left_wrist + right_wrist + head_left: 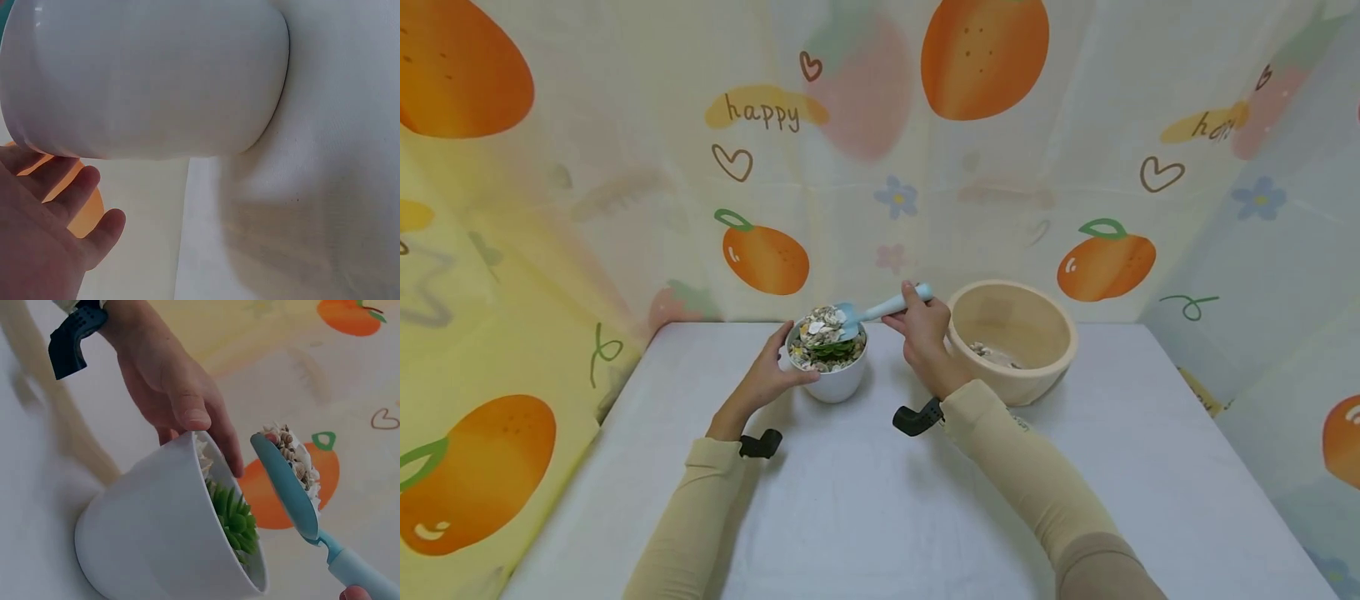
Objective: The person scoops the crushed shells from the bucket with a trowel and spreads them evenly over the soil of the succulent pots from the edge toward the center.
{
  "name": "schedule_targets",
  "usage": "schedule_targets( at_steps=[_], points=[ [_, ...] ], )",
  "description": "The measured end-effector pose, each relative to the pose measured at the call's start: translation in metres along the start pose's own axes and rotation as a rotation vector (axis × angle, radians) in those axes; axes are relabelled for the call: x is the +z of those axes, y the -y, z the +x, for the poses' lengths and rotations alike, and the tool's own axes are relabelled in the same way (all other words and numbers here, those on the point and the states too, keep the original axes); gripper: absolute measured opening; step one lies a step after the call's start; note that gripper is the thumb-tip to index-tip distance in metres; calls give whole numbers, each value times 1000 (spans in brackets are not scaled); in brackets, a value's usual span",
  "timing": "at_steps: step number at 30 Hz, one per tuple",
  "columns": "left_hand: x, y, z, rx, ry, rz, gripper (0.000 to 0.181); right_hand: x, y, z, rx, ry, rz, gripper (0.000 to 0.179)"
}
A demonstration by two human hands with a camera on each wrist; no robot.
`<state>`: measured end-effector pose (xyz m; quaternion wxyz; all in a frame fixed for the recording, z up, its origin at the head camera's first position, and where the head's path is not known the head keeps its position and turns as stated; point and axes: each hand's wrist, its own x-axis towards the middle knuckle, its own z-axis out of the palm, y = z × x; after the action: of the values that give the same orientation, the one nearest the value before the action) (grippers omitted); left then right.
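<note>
A small white flowerpot stands upright on the table, with a green succulent among pale pebbles inside. My left hand holds the pot at its rim, thumb on the near side and fingers on the left wall. In my right hand is the handle of a light-blue hand trowel. The trowel's blade carries a heap of mixed pebbles and shell bits above the pot, partly covering the succulent in the head view. In the right wrist view the blade sits apart from the rim.
Right of the white pot stands a large beige planter, with a few pebbles at its bottom. A white cloth covers the table. Close behind hangs a fruit-printed curtain, also at both sides.
</note>
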<state>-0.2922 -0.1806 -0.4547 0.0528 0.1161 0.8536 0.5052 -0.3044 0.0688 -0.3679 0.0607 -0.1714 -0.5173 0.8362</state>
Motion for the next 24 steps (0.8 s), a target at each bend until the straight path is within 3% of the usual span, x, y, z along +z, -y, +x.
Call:
schedule_targets(
  at_steps=[12,24],
  points=[
    [-2,5,7,5,51,8,114,4,-10,2,-46,-12,-73,29],
    [1,4,14,-49,57,24,120,4,-17,6,-118,-29,-108,26]
  ],
)
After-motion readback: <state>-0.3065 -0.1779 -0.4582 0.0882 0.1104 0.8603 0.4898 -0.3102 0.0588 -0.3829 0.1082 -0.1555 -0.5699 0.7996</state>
